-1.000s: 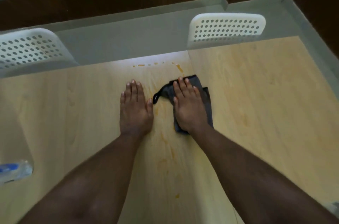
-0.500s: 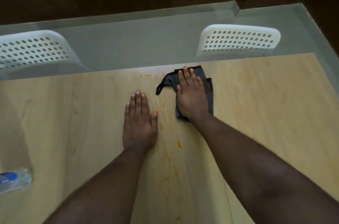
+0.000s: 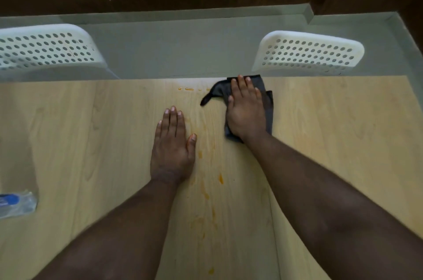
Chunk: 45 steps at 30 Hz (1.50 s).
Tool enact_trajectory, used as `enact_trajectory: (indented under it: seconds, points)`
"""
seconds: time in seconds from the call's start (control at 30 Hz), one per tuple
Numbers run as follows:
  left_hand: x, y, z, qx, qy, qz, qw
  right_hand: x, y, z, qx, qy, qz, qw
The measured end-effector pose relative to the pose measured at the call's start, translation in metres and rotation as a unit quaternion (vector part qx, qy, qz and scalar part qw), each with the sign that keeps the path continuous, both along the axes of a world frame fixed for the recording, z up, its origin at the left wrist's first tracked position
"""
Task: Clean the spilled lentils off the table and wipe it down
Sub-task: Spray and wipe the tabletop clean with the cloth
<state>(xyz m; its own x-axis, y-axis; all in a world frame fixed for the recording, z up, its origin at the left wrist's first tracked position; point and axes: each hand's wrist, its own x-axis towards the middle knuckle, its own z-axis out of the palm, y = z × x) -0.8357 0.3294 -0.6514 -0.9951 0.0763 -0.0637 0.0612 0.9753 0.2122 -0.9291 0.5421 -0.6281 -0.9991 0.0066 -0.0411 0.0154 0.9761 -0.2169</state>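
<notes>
With my right hand [image 3: 246,111] flat, fingers spread on the cloth [image 3: 267,105] at the bench [image 3: 332,142] edge, left hand [image 3: 172,145] open and empty, I risk pushing the orange drips [image 3: 190,89] off the far side.

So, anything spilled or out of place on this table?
Yes: orange smears and drops streak the table between the arms, plus a dotted row by the far edge, left of the grey cloth under the right hand.

The right hand [image 3: 246,111] presses flat on a dark grey folded cloth [image 3: 267,105] at the far edge of the pale wood-grain table [image 3: 332,130]. The left hand [image 3: 172,144] lies flat, palm down, beside orange smears [image 3: 206,192].
</notes>
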Motion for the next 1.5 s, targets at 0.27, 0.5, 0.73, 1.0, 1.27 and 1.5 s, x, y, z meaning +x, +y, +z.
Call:
enact_trajectory:
  seconds: [0.27, 0.5, 0.73, 1.0, 1.27, 1.5]
  points:
    - [0.000, 0.000, 0.000, 0.001, 0.013, 0.006, 1.000, 0.090, 0.009, 0.005, -0.016, -0.022, 0.111, 0.993]
    - [-0.002, 0.000, -0.001, 0.000, -0.001, 0.005, 1.000, 0.000, 0.008, 0.002, 0.000, 0.003, 0.007, 1.000]
    - [-0.001, 0.000, 0.000, 0.000, 0.008, 0.005, 1.000, 0.035, -0.010, 0.004, -0.013, -0.013, 0.132, 0.991]
    - [0.000, 0.002, 0.001, 0.000, 0.010, 0.006, 1.000, 0.017, 0.026, 0.003, -0.008, 0.008, 0.073, 0.997]
    - [-0.001, -0.001, -0.001, 0.002, 0.008, 0.002, 1.000, 0.023, -0.020, 0.003, -0.020, -0.014, 0.129, 0.991]
    - [0.000, 0.001, 0.001, 0.001, 0.010, 0.003, 1.000, 0.099, 0.026, 0.002, -0.018, -0.007, 0.128, 0.992]
